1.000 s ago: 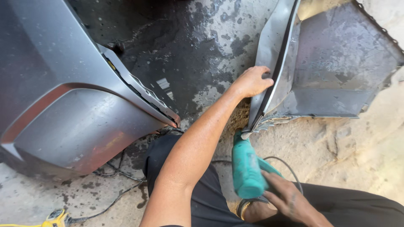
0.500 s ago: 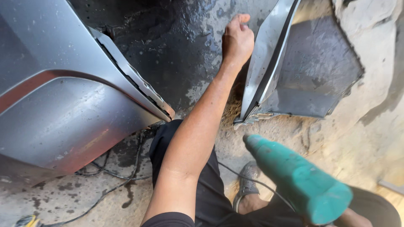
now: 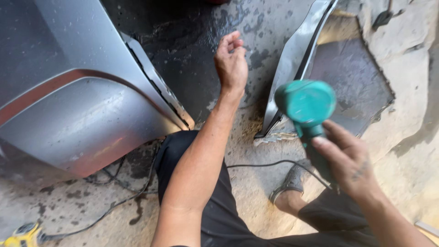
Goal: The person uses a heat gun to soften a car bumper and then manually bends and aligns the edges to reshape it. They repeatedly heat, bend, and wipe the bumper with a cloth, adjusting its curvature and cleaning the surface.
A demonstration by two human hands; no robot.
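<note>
1. Fingers of the right hand (image 3: 350, 160) are wrapped tight round the handle of a green power tool (image 3: 307, 110), thumb lying along the grip; the tool's round body stands above and ahead of the knuckles, its blunt end turned toward the camera.
2. Left hand (image 3: 232, 64) is raised in the air, fingers loosely curled and empty, touching nothing; the thin edge of a bent grey metal panel (image 3: 297, 59) runs just to the right of those fingers.
3. That panel stands on edge on the stained concrete floor (image 3: 183, 36), its foot just beyond the tool's head.
4. A larger silver car body panel (image 3: 77, 100) lies well to the left of the empty fingers.
5. A black cord (image 3: 270, 163) trails across the floor below the tool hand, between the person's knees.
6. To handle this well, I would judge: keep the grip firm on the tool, keep the cord clear of the panel's sharp edge, and steady the panel with the free fingers on its flat face, not its rim.
7. Hard to tell: the tool's working end faces away, so its kind is unclear. The yellow object (image 3: 20, 235) at the bottom left corner is cut off.
</note>
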